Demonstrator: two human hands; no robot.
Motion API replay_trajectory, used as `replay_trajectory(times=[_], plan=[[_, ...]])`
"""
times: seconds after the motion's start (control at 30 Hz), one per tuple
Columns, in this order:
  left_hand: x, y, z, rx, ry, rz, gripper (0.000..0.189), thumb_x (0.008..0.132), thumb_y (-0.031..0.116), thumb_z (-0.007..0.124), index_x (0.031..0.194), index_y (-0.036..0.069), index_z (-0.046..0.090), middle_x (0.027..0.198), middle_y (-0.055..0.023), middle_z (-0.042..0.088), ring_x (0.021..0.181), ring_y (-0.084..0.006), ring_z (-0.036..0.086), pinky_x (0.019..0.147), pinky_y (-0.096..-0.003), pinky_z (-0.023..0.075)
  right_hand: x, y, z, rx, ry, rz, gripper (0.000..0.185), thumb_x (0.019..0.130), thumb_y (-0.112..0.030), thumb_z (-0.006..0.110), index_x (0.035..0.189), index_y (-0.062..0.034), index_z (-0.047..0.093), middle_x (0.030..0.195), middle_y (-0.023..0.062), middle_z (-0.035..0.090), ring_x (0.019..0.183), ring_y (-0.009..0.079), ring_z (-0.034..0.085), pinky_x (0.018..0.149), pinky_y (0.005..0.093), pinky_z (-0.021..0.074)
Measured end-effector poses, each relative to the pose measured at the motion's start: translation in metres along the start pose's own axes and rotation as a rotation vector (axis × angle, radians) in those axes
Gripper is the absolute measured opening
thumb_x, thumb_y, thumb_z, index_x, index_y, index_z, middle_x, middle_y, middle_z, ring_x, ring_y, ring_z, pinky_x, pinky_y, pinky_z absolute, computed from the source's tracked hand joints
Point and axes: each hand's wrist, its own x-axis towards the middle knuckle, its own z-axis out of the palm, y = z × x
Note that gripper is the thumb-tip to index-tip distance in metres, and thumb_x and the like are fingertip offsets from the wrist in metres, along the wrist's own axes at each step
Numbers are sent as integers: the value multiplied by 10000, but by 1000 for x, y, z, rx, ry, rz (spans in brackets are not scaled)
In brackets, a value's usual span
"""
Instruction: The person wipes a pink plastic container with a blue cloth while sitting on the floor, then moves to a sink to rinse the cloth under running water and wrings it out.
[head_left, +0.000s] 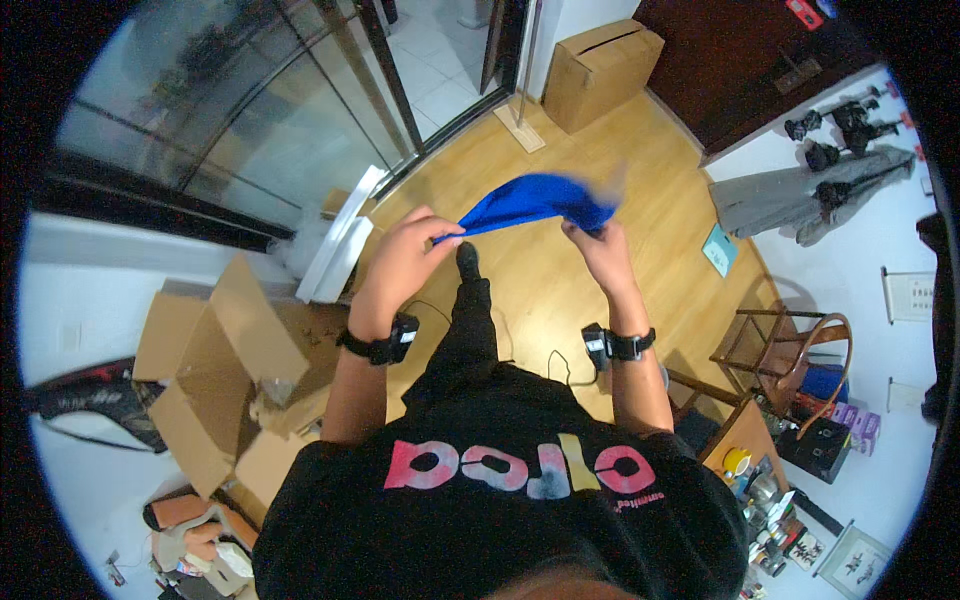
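A blue cloth (532, 201) is stretched in the air between my two hands, above the wooden floor. My left hand (411, 251) pinches its left end between thumb and fingers. At the other end, my right hand (602, 251) grips the cloth's lower edge. The far right part of the fabric is blurred and billows upward. Each wrist wears a black strap with a small box, one on the left (382, 341) and one on the right (616, 346). One black-shoed foot (467, 261) shows below the cloth.
Open cardboard boxes (217, 375) stand at the left. Ahead are a glass sliding door (300, 97), a flat mop (520, 129) and a tall carton (600, 75). To the right are a wooden chair (765, 345), a cluttered table (750, 442) and a hanging grey garment (795, 191).
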Motion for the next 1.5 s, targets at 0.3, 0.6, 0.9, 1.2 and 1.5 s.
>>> replay_trajectory(times=[0.3, 0.6, 0.9, 1.2, 1.5], plan=[[264, -92, -13, -169, -108, 30, 121, 861, 103, 655, 947, 18, 668, 862, -115, 606, 785, -226, 584, 663, -313, 465, 264, -2, 2, 379, 113, -45, 242, 913, -118, 589, 1113, 3, 653, 1007, 32, 669, 894, 111, 595, 795, 243, 467], [492, -191, -6, -140, -375, 8, 134, 844, 118, 645, 946, 32, 653, 846, -135, 630, 778, -265, 617, 689, -370, 482, 508, -1, -5, 16, -382, 143, 289, 838, -27, 625, 1122, 21, 646, 935, 23, 661, 834, 113, 585, 764, 257, 478], [710, -280, -99, -514, -112, -341, 173, 869, 131, 627, 998, 18, 644, 831, -103, 656, 812, -153, 614, 757, -315, 491, 868, -3, 55, -357, -338, -48, 411, 799, -417, 701, 830, -7, 710, 694, 132, 666, 630, 202, 617, 637, 309, 482], [840, -382, -198, -36, 203, -419, 150, 897, 144, 621, 1005, 41, 619, 779, -47, 607, 731, -135, 541, 681, -288, 445, 1041, -3, 130, -391, -283, -92, 308, 771, -300, 760, 896, -20, 738, 804, 93, 717, 732, 153, 670, 684, 273, 516], [941, -472, -264, -202, 173, -373, 157, 885, 139, 631, 998, 31, 628, 801, -48, 613, 788, -137, 583, 735, -282, 465, 1184, 1, 199, -124, -204, -14, 326, 665, -151, 849, 887, -21, 648, 753, 47, 637, 670, 132, 585, 628, 275, 492]])
